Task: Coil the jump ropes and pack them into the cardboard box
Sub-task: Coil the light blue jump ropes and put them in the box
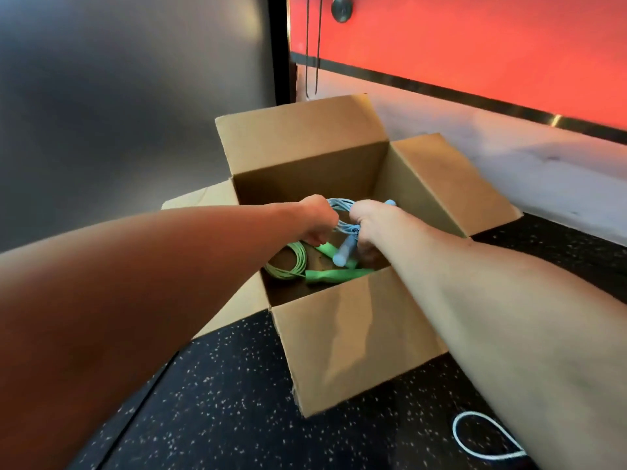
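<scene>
Blue jump rope [341, 204], in cardboard box [349, 337], is gripped by left hand [315, 219], right hand [370, 225].

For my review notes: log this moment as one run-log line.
left hand + right hand: grip coiled blue rope | cardboard box: open, green rope coiled inside | white rope: on floor

Cardboard box [359, 337]: brown, upright, flaps open. Blue jump rope [343, 212]: coiled, bunched at the box's mouth, one pale handle pointing down inside. Green jump rope [288, 262]: coiled, flat on the box's bottom. White rope [481, 439]: loose loop outside the box's near-right corner.
</scene>
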Motion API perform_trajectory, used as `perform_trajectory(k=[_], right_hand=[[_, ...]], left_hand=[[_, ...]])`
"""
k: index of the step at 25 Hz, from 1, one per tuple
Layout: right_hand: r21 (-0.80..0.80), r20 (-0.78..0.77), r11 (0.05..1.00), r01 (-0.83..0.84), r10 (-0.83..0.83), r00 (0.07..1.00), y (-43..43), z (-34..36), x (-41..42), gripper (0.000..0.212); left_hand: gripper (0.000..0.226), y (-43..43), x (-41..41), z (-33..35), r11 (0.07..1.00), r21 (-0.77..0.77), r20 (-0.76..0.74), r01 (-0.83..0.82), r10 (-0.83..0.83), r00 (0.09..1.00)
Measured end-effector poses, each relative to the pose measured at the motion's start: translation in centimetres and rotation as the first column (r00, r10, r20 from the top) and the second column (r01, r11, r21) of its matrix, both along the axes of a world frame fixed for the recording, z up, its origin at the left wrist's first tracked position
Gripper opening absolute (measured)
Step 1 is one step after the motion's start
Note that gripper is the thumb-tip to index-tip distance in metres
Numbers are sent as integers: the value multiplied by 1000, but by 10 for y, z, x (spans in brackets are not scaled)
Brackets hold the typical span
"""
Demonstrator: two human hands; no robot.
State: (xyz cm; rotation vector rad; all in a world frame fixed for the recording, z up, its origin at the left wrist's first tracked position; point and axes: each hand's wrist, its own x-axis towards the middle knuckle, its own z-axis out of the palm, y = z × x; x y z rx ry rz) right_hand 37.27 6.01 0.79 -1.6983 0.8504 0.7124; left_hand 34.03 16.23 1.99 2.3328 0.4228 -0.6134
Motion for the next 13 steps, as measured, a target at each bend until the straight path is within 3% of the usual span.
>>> perform_trajectory(k=[4, 6, 8, 10, 13], right_hand=[[89, -34, 996, -22, 25, 999, 8, -26, 31, 15], [100, -16, 993, -55, 57, 998, 10, -32, 37, 12], [72, -9, 982, -177, 178, 984, 10, -33, 38, 10], [22, -48, 946, -324, 325, 944, 4, -26, 34, 27], [-18, -72, 912, -409, 407, 911, -9, -4, 27, 33]], left_hand=[[11, 2, 23, -24, 995, -52, -17, -82, 81, 997], [22, 3, 29, -34, 996, -63, -39, -62, 59, 997], [18, 3, 29, -40, 1000, 0, -60, -12, 12, 998], [11, 1, 27, -40, 998, 42, -45, -37, 39, 998], [15, 1, 28, -30, 993, 117, -68, -19, 27, 997]])
